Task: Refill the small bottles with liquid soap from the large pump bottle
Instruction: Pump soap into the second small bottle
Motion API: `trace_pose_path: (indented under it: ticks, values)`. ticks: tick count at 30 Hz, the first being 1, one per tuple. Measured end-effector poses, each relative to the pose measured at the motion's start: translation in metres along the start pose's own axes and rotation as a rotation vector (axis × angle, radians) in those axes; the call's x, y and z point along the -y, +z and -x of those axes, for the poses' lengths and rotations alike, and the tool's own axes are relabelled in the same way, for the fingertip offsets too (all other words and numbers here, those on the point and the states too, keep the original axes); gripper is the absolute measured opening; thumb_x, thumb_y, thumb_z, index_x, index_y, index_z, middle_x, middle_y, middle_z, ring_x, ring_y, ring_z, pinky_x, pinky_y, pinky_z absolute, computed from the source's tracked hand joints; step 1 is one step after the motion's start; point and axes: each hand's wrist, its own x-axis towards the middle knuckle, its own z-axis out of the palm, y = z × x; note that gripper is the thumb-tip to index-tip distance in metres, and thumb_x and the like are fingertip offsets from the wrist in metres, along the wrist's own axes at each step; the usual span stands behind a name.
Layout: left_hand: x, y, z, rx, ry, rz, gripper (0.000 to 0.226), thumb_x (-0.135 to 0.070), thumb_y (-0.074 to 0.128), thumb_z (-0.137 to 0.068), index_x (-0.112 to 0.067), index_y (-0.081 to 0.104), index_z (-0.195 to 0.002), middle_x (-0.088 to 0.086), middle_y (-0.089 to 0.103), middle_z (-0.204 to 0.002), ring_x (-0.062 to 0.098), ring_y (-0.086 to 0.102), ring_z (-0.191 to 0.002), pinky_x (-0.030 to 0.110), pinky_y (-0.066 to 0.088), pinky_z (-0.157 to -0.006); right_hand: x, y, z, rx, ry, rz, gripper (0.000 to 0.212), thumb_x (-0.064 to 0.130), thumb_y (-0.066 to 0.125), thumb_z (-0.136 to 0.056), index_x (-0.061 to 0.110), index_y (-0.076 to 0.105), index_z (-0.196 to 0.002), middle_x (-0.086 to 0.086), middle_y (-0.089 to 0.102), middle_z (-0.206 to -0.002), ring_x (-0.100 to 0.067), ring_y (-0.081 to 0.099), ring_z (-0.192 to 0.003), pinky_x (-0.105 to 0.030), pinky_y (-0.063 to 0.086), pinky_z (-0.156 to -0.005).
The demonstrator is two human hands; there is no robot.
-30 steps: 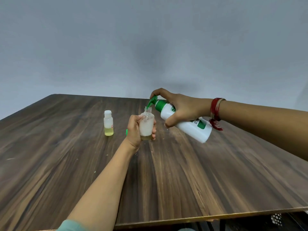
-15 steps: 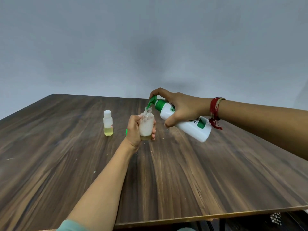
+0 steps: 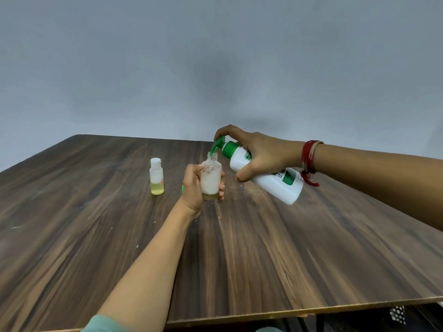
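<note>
My left hand (image 3: pixel 194 188) grips a small clear bottle (image 3: pixel 211 178), uncapped, upright, with foamy white soap inside and a yellowish layer at its bottom. My right hand (image 3: pixel 260 154) holds the large white pump bottle (image 3: pixel 271 177) tilted to the left, fingers curled over its green pump head (image 3: pixel 219 144). The green spout points down into the small bottle's open neck. A second small bottle (image 3: pixel 156 176) with a white cap and yellow liquid at the bottom stands on the table to the left.
The dark wooden table (image 3: pixel 287 248) spreads under both arms, its front edge near the bottom of the view. A small green thing (image 3: pixel 182 188), mostly hidden, shows behind my left hand. A grey wall stands behind the table.
The pump bottle and my right hand have risen slightly. My left hand and both small bottles stay in place.
</note>
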Motion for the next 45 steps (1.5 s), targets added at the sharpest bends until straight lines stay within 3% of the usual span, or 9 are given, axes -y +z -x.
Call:
trace_pose_path:
  ticks: [5,11,15,18,24,29,35,40,45]
  values:
    - [-0.0014,0.0,0.0006,-0.006,0.007,0.018,0.047,-0.04,0.029,-0.07,-0.001,0.054,-0.074,0.008,0.053,-0.05,0.018,0.047,-0.042,0.022,0.04,-0.044,0.0005,0.0017,-0.0006,0.006,0.004,-0.015,0.078,0.012,0.074,-0.076,0.038,0.03,-0.135,0.007,0.06,-0.081,-0.003,0.061,-0.057,-0.018,0.049,-0.05]
    - [-0.0027,-0.0008,0.0005,-0.005,0.03,0.029,0.047,-0.041,0.028,-0.07,-0.002,0.054,-0.075,0.007,0.053,-0.05,0.017,0.047,-0.043,0.022,0.04,-0.044,-0.0027,0.0,-0.0001,0.067,-0.011,-0.061,0.098,0.024,0.072,-0.071,0.051,0.014,-0.145,0.002,0.058,-0.117,-0.008,0.065,-0.073,-0.016,0.051,-0.057]
    - [-0.0019,-0.0012,0.0005,-0.001,0.01,0.024,0.046,-0.041,0.029,-0.07,-0.002,0.054,-0.075,0.007,0.053,-0.051,0.017,0.047,-0.044,0.022,0.04,-0.044,0.0002,-0.0009,0.0015,0.024,-0.002,-0.023,0.085,0.012,0.074,-0.076,0.042,0.026,-0.14,0.004,0.062,-0.091,-0.004,0.062,-0.06,-0.017,0.049,-0.052]
    - [-0.0002,-0.001,0.0002,0.001,-0.001,0.002,0.047,-0.041,0.03,-0.07,-0.002,0.055,-0.075,0.008,0.053,-0.052,0.018,0.048,-0.044,0.023,0.041,-0.045,0.0027,-0.0005,0.0005,-0.017,0.004,0.031,0.076,0.015,0.075,-0.073,0.039,0.032,-0.132,0.008,0.06,-0.08,-0.007,0.062,-0.059,-0.021,0.05,-0.051]
    - [-0.0021,0.0,0.0005,-0.012,0.01,0.024,0.046,-0.04,0.029,-0.069,-0.001,0.054,-0.075,0.008,0.052,-0.05,0.018,0.047,-0.042,0.022,0.04,-0.044,0.0011,-0.0013,-0.0024,0.016,0.008,-0.022,0.079,0.01,0.073,-0.076,0.038,0.029,-0.136,0.006,0.06,-0.083,-0.003,0.061,-0.057,-0.019,0.049,-0.051]
    - [-0.0023,-0.0009,-0.0001,-0.019,0.017,0.035,0.046,-0.04,0.03,-0.069,-0.001,0.054,-0.075,0.008,0.052,-0.05,0.018,0.047,-0.042,0.022,0.04,-0.044,-0.0025,-0.0015,-0.0035,0.058,0.004,-0.005,0.096,0.013,0.073,-0.078,0.049,0.015,-0.146,0.001,0.059,-0.115,-0.002,0.063,-0.066,-0.015,0.05,-0.055]
    - [0.0008,0.0,-0.0007,0.006,-0.017,0.006,0.045,-0.04,0.032,-0.069,-0.001,0.054,-0.074,0.01,0.052,-0.051,0.02,0.047,-0.043,0.023,0.041,-0.044,0.0023,-0.0031,0.0015,0.002,0.033,0.088,0.077,0.018,0.075,-0.073,0.039,0.031,-0.133,0.006,0.062,-0.082,-0.007,0.062,-0.059,-0.021,0.05,-0.05]
    - [0.0011,0.0002,-0.0003,0.017,-0.021,-0.002,0.045,-0.039,0.031,-0.069,-0.001,0.054,-0.073,0.01,0.052,-0.052,0.021,0.046,-0.044,0.023,0.041,-0.045,0.0033,-0.0026,0.0006,-0.006,0.031,0.136,0.076,0.021,0.076,-0.073,0.035,0.031,-0.132,0.006,0.061,-0.081,-0.012,0.063,-0.063,-0.021,0.051,-0.05]
    - [-0.001,-0.0021,-0.0008,-0.006,0.011,0.021,0.047,-0.04,0.03,-0.07,-0.001,0.054,-0.076,0.008,0.052,-0.051,0.018,0.047,-0.044,0.023,0.039,-0.045,-0.0023,-0.0046,-0.0028,0.068,0.03,0.006,0.094,0.023,0.073,-0.07,0.048,0.019,-0.143,0.004,0.062,-0.095,-0.01,0.065,-0.063,-0.019,0.051,-0.054]
